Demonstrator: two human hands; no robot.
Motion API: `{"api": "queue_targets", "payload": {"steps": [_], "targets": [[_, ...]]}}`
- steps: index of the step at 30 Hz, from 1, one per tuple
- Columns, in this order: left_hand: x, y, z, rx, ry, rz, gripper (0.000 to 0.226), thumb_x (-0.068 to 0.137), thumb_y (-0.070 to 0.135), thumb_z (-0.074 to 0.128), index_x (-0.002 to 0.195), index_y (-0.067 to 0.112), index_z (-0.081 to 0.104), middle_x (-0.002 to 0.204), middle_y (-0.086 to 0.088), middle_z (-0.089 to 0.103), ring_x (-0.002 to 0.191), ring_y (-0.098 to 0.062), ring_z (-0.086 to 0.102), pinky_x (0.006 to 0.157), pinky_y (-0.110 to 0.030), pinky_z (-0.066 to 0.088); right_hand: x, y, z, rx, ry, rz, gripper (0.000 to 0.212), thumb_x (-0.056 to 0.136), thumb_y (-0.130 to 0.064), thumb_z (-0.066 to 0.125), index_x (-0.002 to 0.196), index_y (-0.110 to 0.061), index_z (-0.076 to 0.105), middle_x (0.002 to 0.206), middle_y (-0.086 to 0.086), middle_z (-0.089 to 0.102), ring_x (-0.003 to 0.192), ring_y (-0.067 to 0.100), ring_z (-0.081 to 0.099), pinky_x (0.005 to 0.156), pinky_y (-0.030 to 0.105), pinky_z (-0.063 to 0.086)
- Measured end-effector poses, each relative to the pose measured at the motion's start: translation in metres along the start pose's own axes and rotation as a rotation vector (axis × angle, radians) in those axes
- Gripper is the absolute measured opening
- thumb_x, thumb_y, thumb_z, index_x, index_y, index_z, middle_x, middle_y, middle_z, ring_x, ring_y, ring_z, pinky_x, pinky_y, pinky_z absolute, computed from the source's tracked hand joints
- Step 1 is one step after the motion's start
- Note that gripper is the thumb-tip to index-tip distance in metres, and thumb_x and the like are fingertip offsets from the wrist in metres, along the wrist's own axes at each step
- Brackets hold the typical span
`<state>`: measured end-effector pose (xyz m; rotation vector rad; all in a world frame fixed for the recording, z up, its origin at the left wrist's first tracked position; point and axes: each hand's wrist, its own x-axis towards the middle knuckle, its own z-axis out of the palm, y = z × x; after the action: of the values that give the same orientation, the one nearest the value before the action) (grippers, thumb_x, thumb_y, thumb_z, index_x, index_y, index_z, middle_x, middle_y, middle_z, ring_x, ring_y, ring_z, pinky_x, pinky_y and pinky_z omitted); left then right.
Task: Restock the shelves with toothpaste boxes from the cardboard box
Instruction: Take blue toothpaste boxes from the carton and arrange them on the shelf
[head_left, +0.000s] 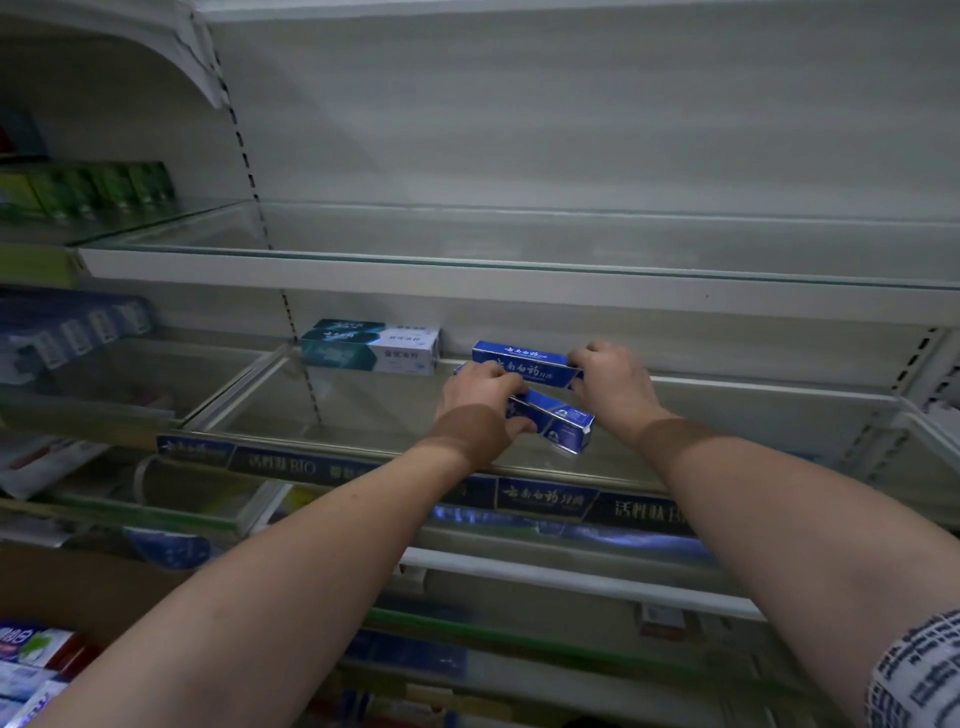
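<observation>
Both my arms reach into the middle glass shelf (363, 431). My left hand (480, 402) grips a blue toothpaste box (558, 423) that is angled with its end pointing toward me. My right hand (610, 382) holds the right end of a second blue toothpaste box (522, 366), which lies lengthwise just behind the first. Two teal-and-white toothpaste boxes (371, 345) are stacked at the back left of the same shelf. The cardboard box (78, 587) is partly seen at the lower left.
An upper glass shelf (467, 265) spans the view above my hands. Green boxes (104, 189) and blue packs (78, 327) fill the neighbouring bay on the left. A dark label strip (545, 499) runs along the shelf front. Lower shelves hold more products.
</observation>
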<state>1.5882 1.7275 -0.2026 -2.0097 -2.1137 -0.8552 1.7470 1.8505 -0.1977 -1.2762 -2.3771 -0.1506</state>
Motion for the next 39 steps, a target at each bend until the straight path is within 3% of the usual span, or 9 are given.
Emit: {"api": "queue_targets", "payload": {"steps": [5, 9, 13, 18, 20, 22, 25, 32, 39], "targets": [[0.007, 0.005, 0.002, 0.054, -0.032, -0.028, 0.041, 0.087, 0.04, 0.075, 0.124, 0.023, 0.068, 0.116, 0.001, 0.06, 0.112, -0.022, 0.049, 0.099, -0.037, 0.043, 0.021, 0.01, 0.005, -0.029, -0.032, -0.028, 0.03, 0.092, -0.022, 0.064, 0.122, -0.018, 0.068, 0.104, 0.011, 0.061, 0.102, 0.031, 0.051, 0.079, 0.036, 0.043], [0.008, 0.003, 0.006, 0.07, -0.005, -0.026, 0.039, 0.091, 0.036, 0.07, 0.128, 0.024, 0.068, 0.117, 0.0, 0.061, 0.112, -0.022, 0.049, 0.098, -0.036, 0.044, 0.031, 0.021, 0.006, -0.054, -0.046, -0.06, 0.033, 0.094, -0.027, 0.063, 0.127, -0.023, 0.066, 0.103, 0.01, 0.056, 0.102, 0.028, 0.049, 0.079, 0.034, 0.039], [0.012, 0.006, 0.009, 0.107, 0.013, -0.03, 0.037, 0.094, 0.037, 0.065, 0.13, 0.028, 0.068, 0.115, 0.001, 0.061, 0.109, -0.023, 0.049, 0.096, -0.036, 0.041, 0.037, 0.026, 0.013, -0.035, -0.038, -0.052, 0.034, 0.094, -0.025, 0.064, 0.128, -0.022, 0.066, 0.102, 0.009, 0.055, 0.1, 0.028, 0.049, 0.076, 0.031, 0.034], [0.019, 0.013, 0.019, 0.156, 0.028, -0.063, 0.033, 0.096, 0.034, 0.059, 0.127, 0.028, 0.069, 0.115, -0.001, 0.059, 0.111, -0.026, 0.048, 0.098, -0.041, 0.04, 0.037, 0.037, 0.016, 0.022, -0.048, -0.115, 0.035, 0.095, -0.017, 0.061, 0.13, -0.02, 0.065, 0.109, 0.012, 0.06, 0.103, 0.032, 0.051, 0.088, 0.037, 0.043], [0.022, 0.017, 0.022, 0.198, 0.042, -0.079, 0.032, 0.096, 0.036, 0.058, 0.125, 0.029, 0.069, 0.117, 0.0, 0.058, 0.114, -0.027, 0.047, 0.098, -0.042, 0.039, 0.032, 0.045, 0.014, 0.063, 0.019, -0.122, 0.033, 0.09, -0.009, 0.064, 0.122, -0.014, 0.069, 0.106, 0.014, 0.065, 0.098, 0.038, 0.056, 0.085, 0.04, 0.047], [0.028, 0.019, 0.023, 0.232, 0.017, -0.09, 0.031, 0.097, 0.038, 0.056, 0.125, 0.031, 0.068, 0.119, 0.001, 0.057, 0.117, -0.027, 0.046, 0.099, -0.044, 0.037, 0.025, 0.058, 0.012, 0.101, 0.136, -0.043, 0.032, 0.082, -0.007, 0.069, 0.114, -0.009, 0.072, 0.102, 0.017, 0.068, 0.093, 0.041, 0.06, 0.081, 0.041, 0.048], [0.039, 0.022, 0.027, 0.309, -0.031, -0.117, 0.03, 0.098, 0.04, 0.054, 0.124, 0.032, 0.068, 0.122, 0.001, 0.056, 0.12, -0.027, 0.045, 0.099, -0.049, 0.039, 0.014, 0.071, 0.009, 0.135, 0.264, 0.116, 0.03, 0.085, -0.009, 0.059, 0.112, -0.008, 0.073, 0.102, 0.017, 0.069, 0.096, 0.04, 0.061, 0.082, 0.04, 0.049], [0.059, 0.026, 0.05, 0.34, -0.025, -0.139, 0.026, 0.096, 0.028, 0.06, 0.121, 0.028, 0.066, 0.124, -0.001, 0.057, 0.12, -0.03, 0.044, 0.103, -0.055, 0.037, -0.001, 0.104, 0.007, 0.171, 0.191, 0.298, 0.031, 0.087, -0.018, 0.061, 0.116, -0.016, 0.072, 0.112, 0.011, 0.068, 0.103, 0.033, 0.062, 0.091, 0.035, 0.046], [0.068, 0.019, 0.059, 0.317, 0.0, -0.095, 0.026, 0.095, 0.024, 0.062, 0.121, 0.024, 0.066, 0.122, -0.003, 0.059, 0.118, -0.03, 0.046, 0.108, -0.057, 0.035, -0.003, 0.098, 0.008, 0.234, 0.221, 0.3, 0.029, 0.085, -0.018, 0.064, 0.113, -0.014, 0.073, 0.106, 0.013, 0.069, 0.099, 0.034, 0.063, 0.089, 0.036, 0.047]]}}
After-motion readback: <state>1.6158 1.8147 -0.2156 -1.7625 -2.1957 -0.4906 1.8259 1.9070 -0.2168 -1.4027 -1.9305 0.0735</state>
